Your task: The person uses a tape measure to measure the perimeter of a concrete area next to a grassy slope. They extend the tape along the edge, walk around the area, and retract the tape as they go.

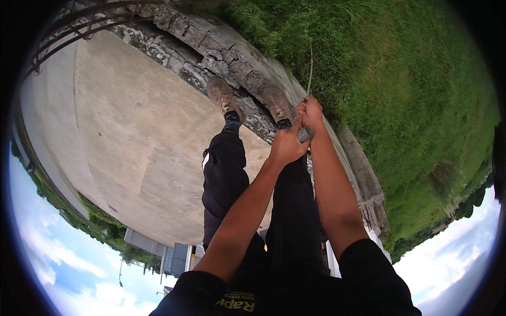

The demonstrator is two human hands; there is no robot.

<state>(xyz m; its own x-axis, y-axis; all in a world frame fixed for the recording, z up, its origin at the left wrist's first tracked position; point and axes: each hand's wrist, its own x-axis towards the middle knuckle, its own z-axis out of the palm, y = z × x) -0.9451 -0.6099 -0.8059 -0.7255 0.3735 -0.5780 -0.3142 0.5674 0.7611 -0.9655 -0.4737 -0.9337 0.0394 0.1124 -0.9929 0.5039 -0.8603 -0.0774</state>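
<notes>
Black sleeves cover our two upper arms at the lower edge, with bare forearms running up from them. Our left hand (pixel 286 145) is closed in a fist around the lower part of a grey cylindrical handle (pixel 305 134); the handle's end shows just beside its knuckles, to the right. Our right hand (pixel 310 111) is clenched directly above, touching the left hand, and grips the same handle higher up. A thin pale rod or stem (pixel 310 71) rises from the top of the right hand into the grass; we cannot tell whether it is part of the handle. Below the hands, two legs in black trousers (pixel 226 174) lead to two worn brown boots (pixel 225 98), one left and one right, both planted on a rough stone kerb (pixel 232 55). The kerb divides two surfaces: a smooth pale concrete slab (pixel 132 131) to the left and a green grass slope (pixel 400 95) to the right. Metal railing bars (pixel 79 26) cross the far upper left. Farthest out, trees, a building (pixel 158 250) and blue sky with white clouds curve along the rim.
</notes>
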